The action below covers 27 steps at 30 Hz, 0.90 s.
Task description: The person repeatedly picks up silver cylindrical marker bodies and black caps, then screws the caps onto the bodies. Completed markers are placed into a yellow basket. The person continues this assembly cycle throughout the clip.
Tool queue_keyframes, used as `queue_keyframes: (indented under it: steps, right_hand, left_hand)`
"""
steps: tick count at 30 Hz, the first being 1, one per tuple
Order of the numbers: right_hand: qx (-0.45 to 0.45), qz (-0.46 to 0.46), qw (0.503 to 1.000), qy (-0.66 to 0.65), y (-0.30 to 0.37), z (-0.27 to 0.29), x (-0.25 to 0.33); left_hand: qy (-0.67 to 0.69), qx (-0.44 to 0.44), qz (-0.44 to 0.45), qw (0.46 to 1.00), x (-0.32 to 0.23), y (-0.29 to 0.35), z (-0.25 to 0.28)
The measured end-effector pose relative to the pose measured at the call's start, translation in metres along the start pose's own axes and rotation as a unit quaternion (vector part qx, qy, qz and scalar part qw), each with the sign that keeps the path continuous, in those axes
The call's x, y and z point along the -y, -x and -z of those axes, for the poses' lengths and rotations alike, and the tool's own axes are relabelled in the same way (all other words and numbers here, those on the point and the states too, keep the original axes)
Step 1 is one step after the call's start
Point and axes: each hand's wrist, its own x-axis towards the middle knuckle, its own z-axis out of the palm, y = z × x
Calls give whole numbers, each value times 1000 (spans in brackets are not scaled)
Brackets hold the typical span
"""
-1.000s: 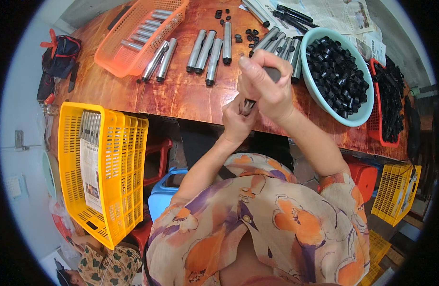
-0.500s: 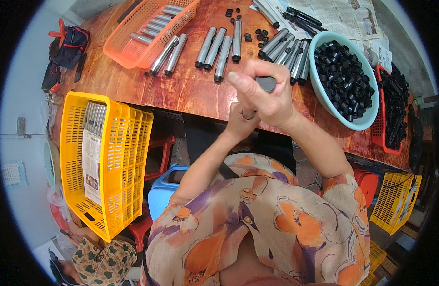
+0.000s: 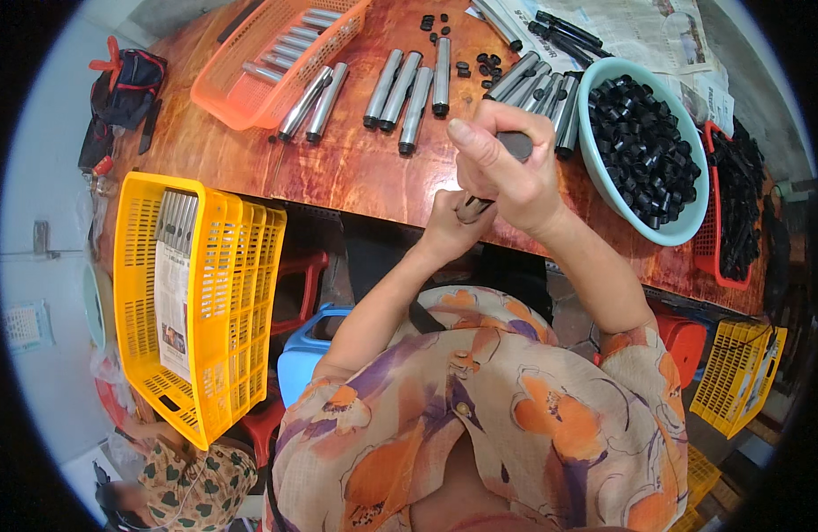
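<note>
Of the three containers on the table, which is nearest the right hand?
The round, pale-blue bowl heaped with small black parts. The orange basket and red basket both sit farther from the right hand.

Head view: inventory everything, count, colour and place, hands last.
Table: one, reddish brown, top centre.
Orange basket: one, orange, table's left.
Tubes: many, silver, in orange basket and on table.
Small pieces: several, black, beside tubes.
Bowl: one, pale blue, table's right.
Rings: many, black, in bowl.
Red basket: one, red, right of bowl.
Thin parts: many, black, in red basket.
Newspaper: sheets, greyish, far right.
Rods: several, black, on newspaper.
Crates: several, yellow, left and right.
Stools: several, blue, red, by table.
Bag: one, dark, far left.
Co-worker: one, tan shirt, lower left.
Floral shirt: one, beige, bottom centre.
Left hand: one, around metal piece.
Right hand: one, around dark item.
</note>
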Motion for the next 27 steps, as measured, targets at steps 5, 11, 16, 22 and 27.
queue_keyframes:
  steps: [5,11,16,22,27]
  right_hand:
    - [32,0,999,-3,-1,8,-1]
    - [-12,17,1000,-5,7,8,0]
    - [47,-113,987,-103,-1,21,6]
    - [-25,-43,918,-394,8,76,-9]
    - [-112,-111,903,-401,42,83,-31]
  left_hand:
    - [-20,24,49,998,-17,2,1]
    - [-33,49,30,998,-4,2,1]
    - [-134,60,44,988,-16,1,-2]
    - [-127,40,132,982,-48,8,50]
    - [-398,-200,-26,895,-49,-34,112]
